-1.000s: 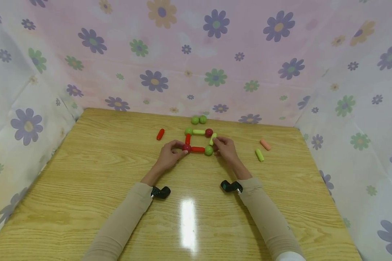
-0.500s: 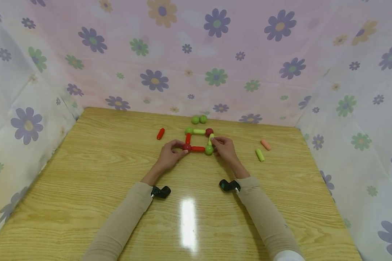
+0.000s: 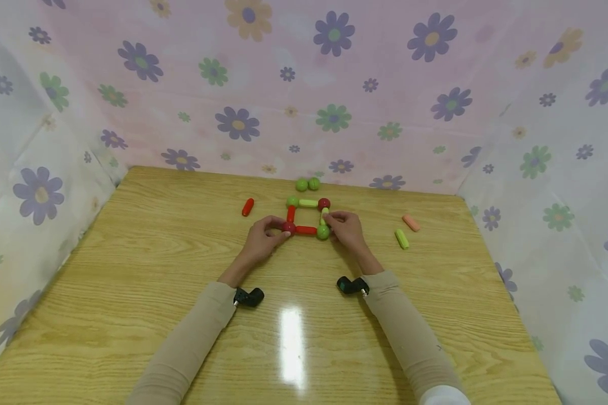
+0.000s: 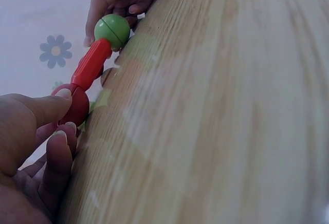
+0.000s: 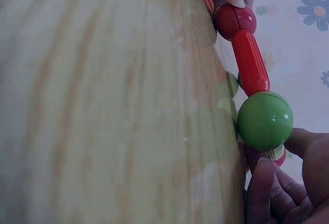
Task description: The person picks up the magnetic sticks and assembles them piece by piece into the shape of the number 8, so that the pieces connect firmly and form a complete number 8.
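Observation:
A square of rods and balls lies on the table. Its near-left corner is a dark red ball (image 3: 289, 228), which my left hand (image 3: 262, 241) pinches between thumb and fingers. My right hand (image 3: 348, 232) pinches the yellow-green rod (image 3: 324, 214) on the square's right side, between the far-right red ball (image 3: 324, 203) and the near-right green ball (image 3: 322, 232). A red rod (image 3: 305, 230) forms the near side, another red rod (image 3: 291, 214) the left. Across the far side runs a yellow-green rod (image 3: 308, 203), joined to a green ball (image 3: 293, 201). The right fingertips are partly hidden behind the green ball in the right wrist view.
Two loose green balls (image 3: 302, 184) sit beyond the square, near the flowered cloth (image 3: 263, 84). A loose red rod (image 3: 247, 207) lies to the left. At the right lie an orange rod (image 3: 411, 223) and a yellow-green rod (image 3: 402, 239) on the wooden table (image 3: 182, 253).
My right hand has moved slightly left, swinging the top of the yellow-green rod inward until it lines up between the far-right red ball and the near-right green ball. My left hand keeps its place.

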Tool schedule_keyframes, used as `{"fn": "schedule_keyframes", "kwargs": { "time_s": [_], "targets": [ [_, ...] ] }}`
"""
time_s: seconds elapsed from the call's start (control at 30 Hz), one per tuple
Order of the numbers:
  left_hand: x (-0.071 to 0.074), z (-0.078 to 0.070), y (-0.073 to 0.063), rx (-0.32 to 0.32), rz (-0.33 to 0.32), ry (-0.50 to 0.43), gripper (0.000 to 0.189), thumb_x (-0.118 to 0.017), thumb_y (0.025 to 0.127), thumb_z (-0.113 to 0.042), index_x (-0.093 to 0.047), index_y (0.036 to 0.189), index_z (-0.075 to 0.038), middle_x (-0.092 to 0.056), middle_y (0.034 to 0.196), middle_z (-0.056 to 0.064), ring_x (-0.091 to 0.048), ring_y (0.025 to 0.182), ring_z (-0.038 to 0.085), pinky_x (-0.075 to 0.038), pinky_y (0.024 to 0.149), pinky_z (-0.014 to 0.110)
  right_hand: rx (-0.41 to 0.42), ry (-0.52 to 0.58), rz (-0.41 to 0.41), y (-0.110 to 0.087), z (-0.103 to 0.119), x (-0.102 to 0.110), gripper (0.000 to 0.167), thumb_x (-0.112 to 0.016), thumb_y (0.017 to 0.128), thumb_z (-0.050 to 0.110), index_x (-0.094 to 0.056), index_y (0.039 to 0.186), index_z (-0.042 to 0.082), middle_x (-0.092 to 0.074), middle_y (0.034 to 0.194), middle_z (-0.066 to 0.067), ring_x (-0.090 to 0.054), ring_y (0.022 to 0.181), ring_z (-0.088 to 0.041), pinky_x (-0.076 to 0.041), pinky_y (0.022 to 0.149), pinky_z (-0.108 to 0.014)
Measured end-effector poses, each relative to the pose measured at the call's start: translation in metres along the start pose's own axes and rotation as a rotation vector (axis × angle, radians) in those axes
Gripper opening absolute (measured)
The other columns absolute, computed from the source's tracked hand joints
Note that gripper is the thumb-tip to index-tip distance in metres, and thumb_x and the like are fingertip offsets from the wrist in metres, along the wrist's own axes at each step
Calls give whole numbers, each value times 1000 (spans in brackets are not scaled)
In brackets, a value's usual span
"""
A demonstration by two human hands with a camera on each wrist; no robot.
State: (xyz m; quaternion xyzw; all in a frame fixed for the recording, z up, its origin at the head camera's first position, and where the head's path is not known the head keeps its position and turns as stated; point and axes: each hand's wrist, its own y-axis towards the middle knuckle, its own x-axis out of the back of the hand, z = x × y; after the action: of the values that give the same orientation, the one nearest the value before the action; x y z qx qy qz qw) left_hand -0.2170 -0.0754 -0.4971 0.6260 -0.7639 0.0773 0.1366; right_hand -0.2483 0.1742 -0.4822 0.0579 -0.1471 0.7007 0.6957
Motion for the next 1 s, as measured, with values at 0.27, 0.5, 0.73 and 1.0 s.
{"fn": "schedule_keyframes", "kwargs": {
  "time_s": [0.27, 0.5, 0.73, 1.0],
  "targets": [
    [-2, 4, 0, 8, -7, 12, 31, -74, 96, -21, -67, 122, -6, -69, 117, 11, -53, 68, 14, -45, 59, 25, -6, -10, -11, -3, 0, 2, 41, -69, 99, 31, -69, 121, -4, -74, 94, -9, -60, 61, -9, -53, 54, -22],
    [-3, 3, 2, 10, -23, 15, 31, -74, 95, -20, -68, 122, -6, -69, 117, 11, -55, 73, 16, -47, 65, 25, 12, -38, -21, -2, 0, 2, 41, -68, 99, 34, -71, 122, -1, -75, 102, -16, -60, 60, -8, -53, 53, -23],
    [-3, 2, 2, 7, -39, 8, 31, -75, 95, -19, -69, 122, -5, -70, 116, 12, -58, 75, 17, -48, 67, 26, 20, -39, -11, -1, 1, 2, 44, -68, 99, 34, -69, 125, -2, -73, 112, -22, -62, 58, -8, -54, 55, -22],
    [-3, 2, 1, 11, -49, 18, 31, -74, 96, -22, -69, 121, -6, -71, 115, 12, -58, 72, 16, -48, 65, 25, 38, -45, -32, 0, -1, 2, 42, -69, 98, 34, -71, 121, -1, -73, 107, -21, -60, 55, -7, -54, 54, -22]
  ]
}}
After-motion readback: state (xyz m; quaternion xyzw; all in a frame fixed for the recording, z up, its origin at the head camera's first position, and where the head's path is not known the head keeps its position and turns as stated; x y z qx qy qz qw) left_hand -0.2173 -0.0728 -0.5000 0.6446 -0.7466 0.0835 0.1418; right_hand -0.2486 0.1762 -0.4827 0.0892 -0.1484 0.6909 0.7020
